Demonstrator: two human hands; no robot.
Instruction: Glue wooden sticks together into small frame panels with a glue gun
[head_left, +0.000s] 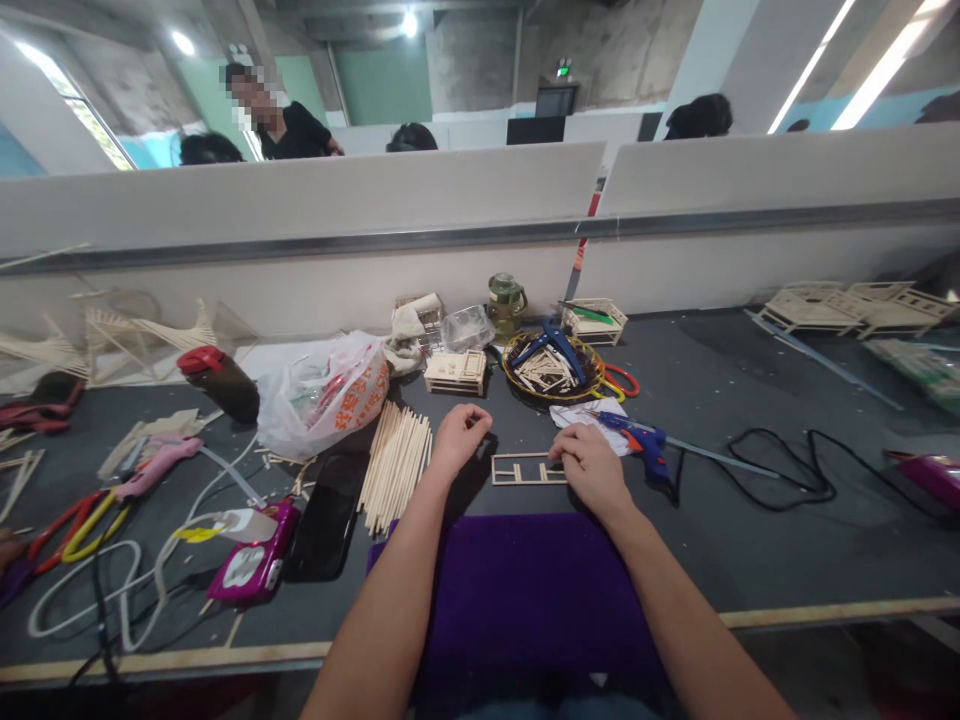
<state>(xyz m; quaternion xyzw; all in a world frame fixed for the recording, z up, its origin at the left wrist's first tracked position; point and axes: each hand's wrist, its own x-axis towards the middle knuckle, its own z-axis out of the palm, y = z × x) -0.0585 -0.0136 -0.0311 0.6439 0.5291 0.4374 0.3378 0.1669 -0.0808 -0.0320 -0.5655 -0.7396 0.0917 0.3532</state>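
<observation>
My left hand [463, 436] is raised just right of a bundle of thin wooden sticks [397, 462], its fingers curled together; anything between the fingertips is too small to make out. A small rectangular frame of wooden sticks [517, 483] with short crosspieces lies flat on the dark table. My right hand [589, 462] closes over the right end of this frame and hides that end. Right of that hand, a blue hot glue gun [651, 445] rests partly on crumpled white paper [600, 425].
A purple mat [536, 600] lies in front of me. A basket of stick pieces [551, 372] stands behind the frame, beside a small stick-built model [454, 372]. To the left are a black phone [326, 520], a pink power strip [255, 560] and a plastic bag [322, 395]. A black cable [814, 490] loops right.
</observation>
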